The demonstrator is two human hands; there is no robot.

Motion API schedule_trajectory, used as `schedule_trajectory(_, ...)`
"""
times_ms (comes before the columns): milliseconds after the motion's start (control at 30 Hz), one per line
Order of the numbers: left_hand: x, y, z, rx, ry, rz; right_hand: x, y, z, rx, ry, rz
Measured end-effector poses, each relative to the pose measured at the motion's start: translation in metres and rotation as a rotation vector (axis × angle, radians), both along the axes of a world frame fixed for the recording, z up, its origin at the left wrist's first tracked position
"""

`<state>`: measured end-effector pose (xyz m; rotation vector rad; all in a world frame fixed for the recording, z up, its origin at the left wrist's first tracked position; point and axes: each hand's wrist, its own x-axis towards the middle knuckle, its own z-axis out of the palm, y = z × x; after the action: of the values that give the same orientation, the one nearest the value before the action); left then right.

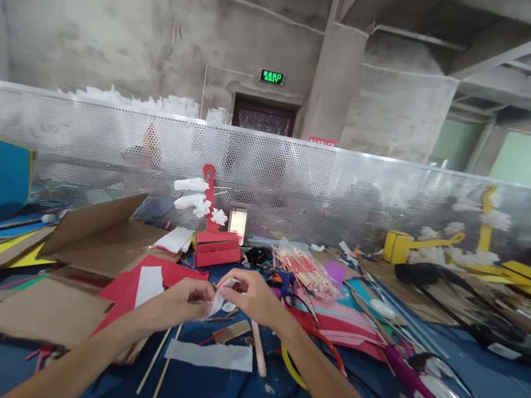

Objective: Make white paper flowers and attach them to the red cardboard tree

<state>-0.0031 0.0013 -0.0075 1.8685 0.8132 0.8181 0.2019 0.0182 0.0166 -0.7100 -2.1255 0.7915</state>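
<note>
My left hand (184, 299) and my right hand (255, 297) meet over the middle of the table, fingers bent and pinching a small crumpled piece of white paper (218, 302) between them. Just below them a flat white paper strip (210, 355) lies across two thin wooden sticks (160, 361). To its right is a pale wooden stick (258, 349), and a small cardboard piece (233, 332) sits above it. Beyond my hands stands a red box-like base (216, 249) with a red upright (209, 201) bearing white paper tufts (190, 201).
Cardboard sheets (46, 307) and red paper (121, 288) cover the left side. On the right are a bag of sticks (307, 270), a blue glue gun (286, 284), a purple corded tool (431, 390), black straps (466, 310) and yellow pieces (396, 247). A perforated metal panel (326, 187) runs behind.
</note>
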Motion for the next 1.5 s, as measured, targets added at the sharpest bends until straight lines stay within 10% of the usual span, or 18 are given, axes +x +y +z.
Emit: schedule_trajectory(1500,0.006,-0.007,0.006,0.126,-0.039,0.13,-0.004,0.005,-0.004,-0.179,0.182,-0.064)
